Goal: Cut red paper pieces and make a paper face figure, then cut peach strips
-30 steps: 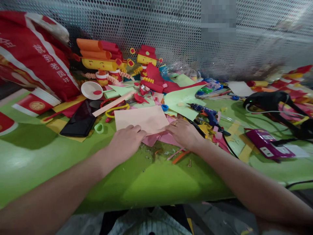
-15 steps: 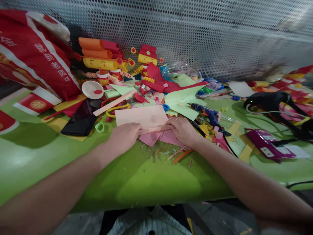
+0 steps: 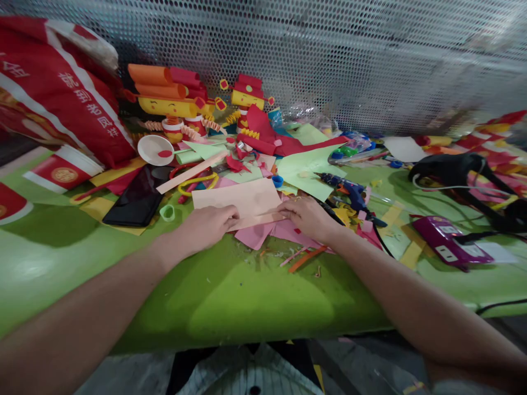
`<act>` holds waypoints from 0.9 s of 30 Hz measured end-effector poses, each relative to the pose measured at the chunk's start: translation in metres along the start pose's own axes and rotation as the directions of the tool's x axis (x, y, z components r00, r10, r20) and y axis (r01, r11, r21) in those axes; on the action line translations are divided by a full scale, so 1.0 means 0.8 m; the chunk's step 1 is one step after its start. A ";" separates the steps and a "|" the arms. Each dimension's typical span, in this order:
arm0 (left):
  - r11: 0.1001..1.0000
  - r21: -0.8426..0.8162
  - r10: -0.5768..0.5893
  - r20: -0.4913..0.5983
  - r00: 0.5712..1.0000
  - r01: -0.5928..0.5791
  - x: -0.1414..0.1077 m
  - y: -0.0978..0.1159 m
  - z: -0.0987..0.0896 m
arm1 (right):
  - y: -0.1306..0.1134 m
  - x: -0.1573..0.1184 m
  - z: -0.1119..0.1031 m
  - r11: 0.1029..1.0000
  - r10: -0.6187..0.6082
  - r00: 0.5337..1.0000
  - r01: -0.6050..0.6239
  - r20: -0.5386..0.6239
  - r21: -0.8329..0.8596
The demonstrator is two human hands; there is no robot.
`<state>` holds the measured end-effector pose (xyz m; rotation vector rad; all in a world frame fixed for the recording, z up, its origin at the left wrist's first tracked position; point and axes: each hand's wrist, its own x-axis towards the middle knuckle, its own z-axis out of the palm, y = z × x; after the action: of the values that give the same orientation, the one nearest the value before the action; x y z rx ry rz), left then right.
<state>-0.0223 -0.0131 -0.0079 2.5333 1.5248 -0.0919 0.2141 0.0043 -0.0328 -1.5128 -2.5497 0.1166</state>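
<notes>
A pale peach sheet of paper point(image 3: 247, 196) lies over pink scraps on the green table, its near edge folded up into a narrow strip. My left hand point(image 3: 212, 225) pinches the left end of that fold, fingers curled. At the right end, my right hand point(image 3: 307, 216) has its fingers pressed together on the same fold. Pink paper pieces point(image 3: 255, 235) stick out beneath the sheet. Just beyond it are a blue ring point(image 3: 277, 180) and yellow-handled scissors point(image 3: 197, 184), partly covered by a peach strip point(image 3: 191, 171).
Left are a black phone point(image 3: 135, 196), a red paper cup point(image 3: 63, 169) and a red bag point(image 3: 61, 90). Paper figures point(image 3: 164, 106) stand behind. A blue glue gun point(image 3: 349, 192), a purple power strip point(image 3: 448, 241) and a black strap point(image 3: 448, 164) lie right.
The fold's left end has come further into view as my left thumb and fingers shifted slightly on it. My right hand stays at the right end.
</notes>
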 end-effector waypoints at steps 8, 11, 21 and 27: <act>0.908 0.381 0.230 -0.104 0.967 -0.175 -0.012 0.003 0.002 | 0.007 -0.010 0.001 0.994 -0.103 0.987 0.105 -0.119 0.006; 0.884 0.409 0.291 -0.099 0.952 -0.228 -0.013 0.006 0.000 | 0.007 -0.016 0.001 0.979 -0.202 0.955 0.198 -0.217 -0.042; 0.933 0.227 0.302 -0.067 0.951 -0.280 -0.021 0.016 0.003 | -0.009 -0.026 -0.004 0.931 -0.365 0.913 0.359 -0.183 -0.066; 0.921 0.274 0.288 0.002 0.958 -0.278 -0.028 0.025 0.006 | -0.033 -0.034 -0.007 0.848 -0.496 0.868 0.482 -0.010 -0.219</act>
<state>-0.0149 -0.0425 -0.0069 2.9604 1.2106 -0.2284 0.2051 -0.0325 -0.0262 -0.8448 -2.8698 -0.2749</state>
